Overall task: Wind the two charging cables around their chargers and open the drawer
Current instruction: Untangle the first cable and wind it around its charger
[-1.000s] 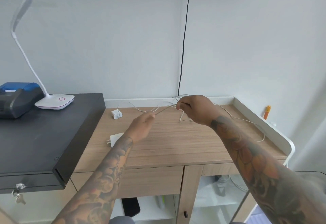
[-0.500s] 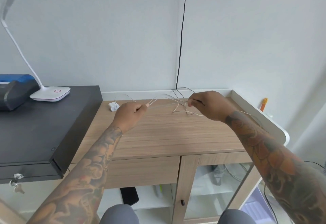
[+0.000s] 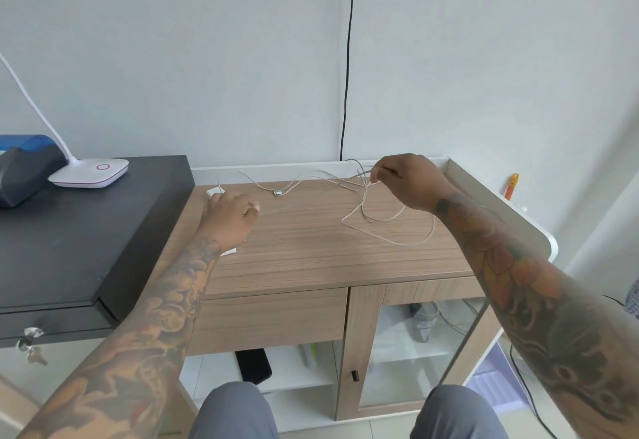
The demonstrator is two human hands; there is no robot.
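Head view: the wooden drawer [image 3: 269, 321] at the bottom middle is shut, so I cannot tell what is inside. The right hand [image 3: 408, 181] pinches thin white cables [image 3: 380, 227], looped loosely on the smooth wooden cabinet top [image 3: 311, 252]. The left hand [image 3: 228, 220] is curled shut around one strand. A small white charger [image 3: 215, 192] lies just behind it.

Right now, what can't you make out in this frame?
Head view only:
- Charger near the left hand: mostly covered by that hand and wrist.
- Small charger: partly behind the same hand.
- White cables: tangled; which belongs to which charger is unclear.
- Right hand: fingers curl over its strands.
- Lamp: head cut off.
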